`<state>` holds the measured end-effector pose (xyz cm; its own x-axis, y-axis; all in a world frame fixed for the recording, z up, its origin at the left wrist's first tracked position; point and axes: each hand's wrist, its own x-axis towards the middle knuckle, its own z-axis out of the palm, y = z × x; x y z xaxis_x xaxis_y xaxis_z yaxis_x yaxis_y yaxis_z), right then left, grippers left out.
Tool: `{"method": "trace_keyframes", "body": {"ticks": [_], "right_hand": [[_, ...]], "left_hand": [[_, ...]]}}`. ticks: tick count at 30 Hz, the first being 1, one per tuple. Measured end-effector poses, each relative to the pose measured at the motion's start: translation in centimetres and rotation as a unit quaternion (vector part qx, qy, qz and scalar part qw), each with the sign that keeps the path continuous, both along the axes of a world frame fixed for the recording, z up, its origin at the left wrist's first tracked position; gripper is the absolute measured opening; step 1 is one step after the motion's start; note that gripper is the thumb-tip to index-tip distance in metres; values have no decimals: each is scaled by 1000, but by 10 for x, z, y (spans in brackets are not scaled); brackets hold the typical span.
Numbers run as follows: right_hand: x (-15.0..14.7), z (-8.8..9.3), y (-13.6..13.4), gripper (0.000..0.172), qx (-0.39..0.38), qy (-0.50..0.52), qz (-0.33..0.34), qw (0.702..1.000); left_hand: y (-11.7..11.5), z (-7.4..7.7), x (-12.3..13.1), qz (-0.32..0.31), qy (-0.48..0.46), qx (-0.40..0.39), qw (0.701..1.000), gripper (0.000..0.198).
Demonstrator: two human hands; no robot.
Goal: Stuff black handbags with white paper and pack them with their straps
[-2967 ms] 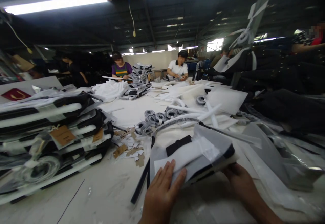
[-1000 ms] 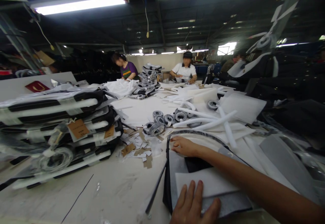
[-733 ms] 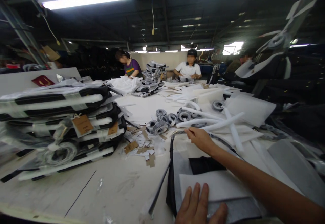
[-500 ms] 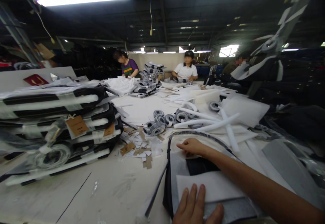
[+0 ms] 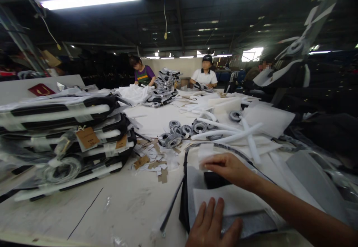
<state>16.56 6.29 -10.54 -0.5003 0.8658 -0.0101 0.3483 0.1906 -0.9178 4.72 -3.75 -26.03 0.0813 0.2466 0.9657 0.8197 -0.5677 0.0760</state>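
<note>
My left hand (image 5: 211,222) lies flat with its fingers spread, pressing on a white foam sheet (image 5: 232,202). Under the sheet is a black bag (image 5: 183,206) with grey-white wrapping and a dark curved rim, lying on the table. Above the sheet, my right hand (image 5: 233,168) pinches a small white translucent sheet (image 5: 206,152) between thumb and fingers, over the bag's far part. A dark opening (image 5: 214,180) in the bag shows just below that hand. A thin dark strap (image 5: 172,206) runs from the bag's left side onto the table.
Wrapped black bags (image 5: 92,127) with brown tags are stacked at left. Beyond my bag lie several coiled, wrapped straps (image 5: 173,138), white foam tubes (image 5: 232,137) and foam sheets (image 5: 268,118). Paper scraps (image 5: 152,157) are scattered mid-table. Two co-workers (image 5: 205,76) (image 5: 144,74) work across the table.
My right hand has drawn back toward me slightly, and the small white sheet now stands raised in its fingers. My left hand stays nearly in place on the foam sheet.
</note>
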Motion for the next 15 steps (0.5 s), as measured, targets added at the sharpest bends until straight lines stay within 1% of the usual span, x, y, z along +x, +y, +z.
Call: {"method": "trace_keyframes", "body": {"ticks": [1,2,3,4,5,6,7,8,9,10,11,12,15], "right_hand": [[6,7,-12,33,6,-42,47,998],[12,12,-22,33,-18,-71,107,992],[17,16,-29,37,-61,-78,162,982],[22,18,-34,43,-107,-64,196,973],[26,17,-36,50,-142,-37,197,969],[29,15,-35,56,-155,-7,163,974],[30,10,-33,57,-139,10,110,984],[29,4,-30,53,-98,6,56,994],[26,-2,-26,45,-46,-17,18,999],[22,-9,-24,35,6,-54,0,999],[18,-16,-22,27,51,-94,-4,994],[13,-22,-21,23,86,-133,1,987],[1,-37,-20,34,149,-217,-2,965]], "left_hand": [[-1,2,-3,-4,14,-6,1000,26],[-3,5,-5,-9,24,-18,1000,27],[-4,7,-7,-12,29,-37,999,28],[-5,9,-8,-16,24,-64,997,32],[-6,10,-9,-21,16,-97,995,36],[-7,11,-9,-26,9,-124,992,43],[-8,12,-9,-26,1,-134,991,44],[-8,13,-9,-25,-4,-127,992,41],[-9,15,-9,-23,-6,-118,993,35],[-9,17,-9,-21,-1,-105,994,31],[-10,20,-10,-17,7,-97,995,31],[-10,24,-11,-17,17,-97,995,33],[-11,37,-18,-24,47,-96,994,38]]}}
